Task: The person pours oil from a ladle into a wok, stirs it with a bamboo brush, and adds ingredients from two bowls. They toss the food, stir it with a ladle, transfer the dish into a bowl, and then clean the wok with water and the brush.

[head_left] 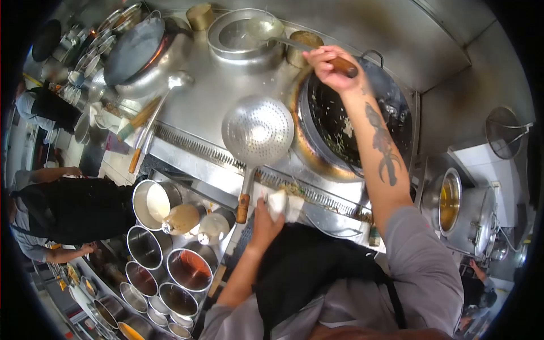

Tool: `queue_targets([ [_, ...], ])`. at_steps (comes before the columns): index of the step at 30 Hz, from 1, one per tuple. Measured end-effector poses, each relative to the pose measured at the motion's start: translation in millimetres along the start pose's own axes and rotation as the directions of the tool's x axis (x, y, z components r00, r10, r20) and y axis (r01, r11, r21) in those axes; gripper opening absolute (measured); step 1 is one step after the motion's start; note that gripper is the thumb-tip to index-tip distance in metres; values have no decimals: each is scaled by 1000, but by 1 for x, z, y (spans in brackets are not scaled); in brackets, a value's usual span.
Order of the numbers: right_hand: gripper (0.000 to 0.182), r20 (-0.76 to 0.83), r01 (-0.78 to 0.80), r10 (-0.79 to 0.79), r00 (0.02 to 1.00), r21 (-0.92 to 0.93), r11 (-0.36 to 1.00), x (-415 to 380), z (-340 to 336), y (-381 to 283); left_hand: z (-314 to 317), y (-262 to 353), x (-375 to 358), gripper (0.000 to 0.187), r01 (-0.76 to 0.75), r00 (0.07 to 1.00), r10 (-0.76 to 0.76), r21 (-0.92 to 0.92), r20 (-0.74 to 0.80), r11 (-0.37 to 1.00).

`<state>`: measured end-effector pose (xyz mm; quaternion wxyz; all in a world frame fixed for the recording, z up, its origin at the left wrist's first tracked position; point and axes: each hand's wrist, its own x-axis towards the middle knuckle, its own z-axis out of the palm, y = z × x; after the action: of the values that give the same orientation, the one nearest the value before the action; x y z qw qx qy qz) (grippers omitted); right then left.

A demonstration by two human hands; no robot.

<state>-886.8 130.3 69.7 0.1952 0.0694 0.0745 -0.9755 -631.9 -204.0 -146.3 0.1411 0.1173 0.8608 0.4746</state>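
My right hand (pixel 334 71) is closed around the wooden handle of a ladle (pixel 292 43), reaching out above the wok (pixel 326 107). The ladle's bowl is over the metal pot (pixel 218 45) at the back of the stove. Bits of food cling to the wok's dark inside, which my forearm partly covers. Near the front edge of the stove, my left hand (pixel 266 226) grips a bunched white cloth (pixel 277 204). Just beside that hand lies the wooden-handled perforated skimmer (pixel 258 130), its round head resting on the steel stove top.
A second wok (pixel 136 51) stands at the back left, with another ladle (pixel 153 119) in front of it. Sauce containers (pixel 190 269) and squeeze bottles (pixel 184 219) fill the left side. A co-worker (pixel 73 209) stands beyond. A pot of yellowish liquid (pixel 449 201) is at right.
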Motion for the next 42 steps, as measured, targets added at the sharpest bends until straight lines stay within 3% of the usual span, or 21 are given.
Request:
queue_targets([
  [2,56,102,-20,18,995,17,1000,-43,3,1,18,-12,13,79,-5,999,-2,195,37,981],
  [5,46,55,37,-35,998,-28,999,-120,15,18,21,7,20,78,57,987,-106,353,121,934],
  [7,42,6,57,-57,998,-55,997,-172,18,27,22,15,22,82,40,984,-100,366,146,930],
  [11,36,-162,114,-140,977,-160,981,-266,10,43,34,10,20,80,-1,998,-29,494,53,870],
  [15,28,-264,81,-148,953,-248,965,-316,-14,33,36,18,24,82,3,998,-36,551,50,835],
  [17,22,-394,38,-237,888,-450,892,-333,-25,30,40,10,23,87,-28,996,-28,572,90,820],
  [19,16,-468,-24,-480,742,-735,678,-346,-25,42,36,14,22,89,-54,995,-9,591,103,805],
  [21,17,-346,-205,-622,702,-935,288,-364,-48,42,30,20,16,91,-46,996,-11,608,89,793],
  [22,27,-235,-194,-711,663,-971,140,-375,-58,51,24,27,11,92,-55,998,41,636,37,770],
  [23,27,-231,-191,-692,684,-972,136,-387,-69,61,17,33,6,94,-57,996,91,664,-16,745],
  [25,37,62,-55,-840,538,-993,-108,-411,-95,78,2,37,-5,84,-67,942,282,723,-181,688],
  [27,43,11,-91,-867,499,-994,-65,-430,-143,81,-12,46,-15,63,-41,916,312,716,-252,697],
  [29,44,57,-143,-885,462,-980,-138,-448,-178,85,-21,39,-18,59,8,928,272,744,-254,668],
  [30,40,151,-231,-886,439,-934,-274,-456,-203,81,-23,32,-17,59,19,926,269,744,-265,668],
  [31,40,158,-227,-880,447,-932,-282,-460,-209,88,-25,21,-15,56,36,941,227,743,-250,668],
  [33,35,-53,-175,-896,442,-984,-29,-466,-215,99,-26,2,-7,53,56,952,185,733,-244,678],
  [35,27,-36,-261,-889,456,-961,-95,-470,-231,105,-26,-14,-2,49,111,979,30,650,-202,752],
  [37,19,-21,-339,-880,475,-927,-160,-452,-217,106,-24,-28,5,48,131,977,9,634,-213,762],
  [39,18,-78,-333,-874,480,-938,-99,-428,-178,116,-28,-32,10,48,147,976,-10,624,-217,768],
  [41,18,-44,-246,-858,512,-965,-97,-386,-144,108,-38,-22,14,46,93,996,-83,401,-43,911],
  [42,18,-73,-222,-849,524,-974,-54,-361,-128,102,-29,-52,27,44,195,979,-201,126,29,973],
])
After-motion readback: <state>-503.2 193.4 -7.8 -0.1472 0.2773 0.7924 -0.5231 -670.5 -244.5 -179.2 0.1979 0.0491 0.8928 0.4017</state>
